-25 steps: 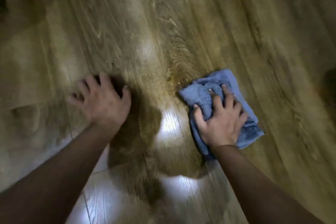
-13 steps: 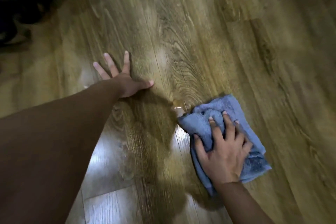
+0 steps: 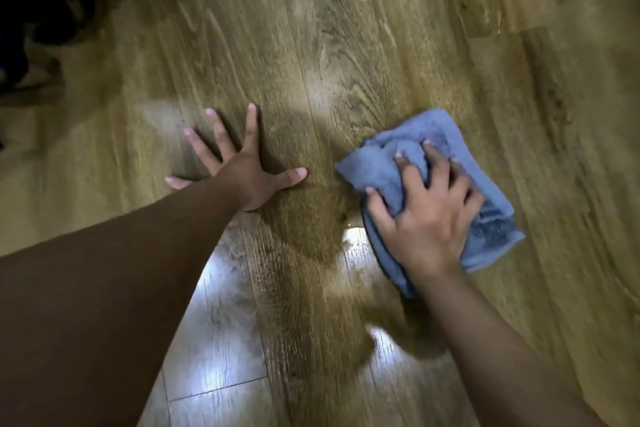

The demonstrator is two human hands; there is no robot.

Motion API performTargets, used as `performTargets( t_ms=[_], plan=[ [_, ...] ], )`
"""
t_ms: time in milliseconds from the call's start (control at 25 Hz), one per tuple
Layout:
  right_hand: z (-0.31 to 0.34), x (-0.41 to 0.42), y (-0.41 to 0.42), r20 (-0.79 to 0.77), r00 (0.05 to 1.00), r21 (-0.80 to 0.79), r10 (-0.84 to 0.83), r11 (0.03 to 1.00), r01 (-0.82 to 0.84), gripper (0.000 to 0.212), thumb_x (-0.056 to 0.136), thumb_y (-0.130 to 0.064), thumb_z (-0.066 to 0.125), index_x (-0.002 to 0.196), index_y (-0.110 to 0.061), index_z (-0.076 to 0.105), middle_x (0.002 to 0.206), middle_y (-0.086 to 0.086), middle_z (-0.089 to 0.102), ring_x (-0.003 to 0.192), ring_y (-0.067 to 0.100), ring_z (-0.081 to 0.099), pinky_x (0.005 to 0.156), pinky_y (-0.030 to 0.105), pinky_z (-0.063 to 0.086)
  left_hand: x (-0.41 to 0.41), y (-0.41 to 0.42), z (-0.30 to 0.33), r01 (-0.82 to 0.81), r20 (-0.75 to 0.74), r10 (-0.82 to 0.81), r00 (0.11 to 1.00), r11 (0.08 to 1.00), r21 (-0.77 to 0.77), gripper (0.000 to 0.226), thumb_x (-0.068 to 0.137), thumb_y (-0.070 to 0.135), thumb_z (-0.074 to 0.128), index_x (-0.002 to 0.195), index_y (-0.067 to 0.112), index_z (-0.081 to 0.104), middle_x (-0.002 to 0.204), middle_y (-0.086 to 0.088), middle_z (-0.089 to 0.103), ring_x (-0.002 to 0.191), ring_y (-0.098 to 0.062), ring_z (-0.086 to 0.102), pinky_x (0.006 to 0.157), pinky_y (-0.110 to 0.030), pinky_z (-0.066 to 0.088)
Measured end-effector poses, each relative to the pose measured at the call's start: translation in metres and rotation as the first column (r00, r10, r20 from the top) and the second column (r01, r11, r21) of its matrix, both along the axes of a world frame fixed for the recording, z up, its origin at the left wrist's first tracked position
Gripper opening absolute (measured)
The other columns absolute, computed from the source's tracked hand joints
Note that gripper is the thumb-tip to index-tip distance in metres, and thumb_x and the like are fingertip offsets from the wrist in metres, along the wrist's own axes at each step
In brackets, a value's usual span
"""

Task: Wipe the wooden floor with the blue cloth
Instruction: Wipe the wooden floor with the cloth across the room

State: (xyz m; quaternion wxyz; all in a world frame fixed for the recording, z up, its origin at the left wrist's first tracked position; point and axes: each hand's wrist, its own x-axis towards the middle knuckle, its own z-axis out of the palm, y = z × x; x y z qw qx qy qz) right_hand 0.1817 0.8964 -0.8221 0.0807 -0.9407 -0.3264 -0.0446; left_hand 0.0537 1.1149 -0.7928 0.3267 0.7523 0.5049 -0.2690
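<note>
Blue cloth (image 3: pixel 485 163) lies bunched on the wooden floor (image 3: pixel 381 28), right of centre — the right hand (image 3: pixel 429 215) presses down on it, fingers curled into its folds and gripping them. Well apart to its left, the left hand (image 3: pixel 242 173) rests flat on the boards — fingers spread straight, holding nothing.

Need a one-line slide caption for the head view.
Right hand grips blue cloth on wooden floor; left hand rests spread flat beside it.

The right hand (image 3: pixel 427 215) grips the bunched blue cloth (image 3: pixel 485 180) on the wooden floor (image 3: pixel 381 28) (glossy with reflections). The left hand (image 3: pixel 244 172) rests beside it, fingers splayed flat.
</note>
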Motion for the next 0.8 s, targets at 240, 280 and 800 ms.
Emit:
performTargets(
  t_ms=[240, 280, 800],
  plan=[
    [-0.004, 0.065, 0.062, -0.011, 1.0, 0.015, -0.014, 1.0, 0.014, 0.063, 0.083, -0.07, 0.05, 0.131, -0.031, 0.06, 0.149, 0.006, 0.047, 0.124, 0.043, 0.047, 0.098, 0.058, 0.032, -0.002, -0.001, 0.001, -0.001, 0.014, 0.002, 1.0, 1.0, -0.009, 0.131, 0.04, 0.099, 0.048, 0.136, 0.066, -0.035, 0.148, 0.007, -0.057, 0.137, -0.034, -0.051, 0.095, -0.09, -0.01],
    [-0.005, 0.07, 0.066, -0.006, 1.0, 0.019, -0.014, 1.0, 0.014, 0.063, 0.083, -0.071, 0.049, 0.131, -0.03, 0.06, 0.148, 0.007, 0.047, 0.123, 0.043, 0.047, 0.098, 0.058, 0.033, -0.002, -0.001, 0.002, 0.005, 0.021, -0.004, 1.0, 1.0, -0.015, 0.132, 0.038, 0.099, 0.046, 0.137, 0.065, -0.034, 0.148, 0.006, -0.057, 0.137, -0.034, -0.051, 0.097, -0.089, -0.01],
    [-0.001, -0.04, -0.034, 0.009, 0.998, 0.021, 0.059, 0.998, -0.059, 0.057, 0.082, -0.06, 0.056, 0.129, -0.028, 0.059, 0.131, 0.01, 0.054, 0.097, 0.039, 0.051, 0.083, 0.051, 0.035, -0.002, -0.003, -0.001, 0.004, 0.03, -0.008, 1.0, 0.994, 0.11, 0.128, 0.066, 0.088, 0.063, 0.15, 0.054, -0.027, 0.157, -0.004, -0.047, 0.142, -0.044, -0.042, 0.116, -0.072, -0.008]
  ],
)
